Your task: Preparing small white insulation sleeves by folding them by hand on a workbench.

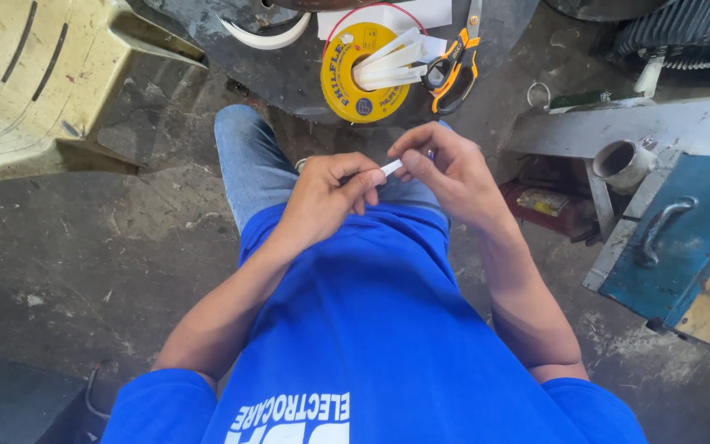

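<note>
so, landmark: the yellow reel on the dark round plate ahead of the knees; every place below is told from it.
far left of the reel: a cream moulded plastic casing lies tilted on the floor.
left hand: below the reel and a little left, over the lap; fingers curled in, thumb and forefinger pinching one end of a small white strip.
white strip: below the reel, held between the two hands above the blue-jeaned knee, short and flat, touching both hands.
right hand: below and right of the reel; fingertips gathered on the strip's other end, the rest of the fingers loosely bent.
step in hand: it looks like the strip is being pinched or folded between the fingertips, a fine two-handed job.
next move, as a judgement: it calls for a steady pinch on both ends and small, even finger pressure, since the piece is thin and easy to drop.
just right of the reel: white cut strips stick out of its hub, and orange-handled scissors lie touching them.
far right of the reel: a grey metal cup and a blue metal box with a handle.
surface: stained, oily concrete floor, dusty and scuffed.
room: a workshop corner, cluttered low to the ground.
</note>
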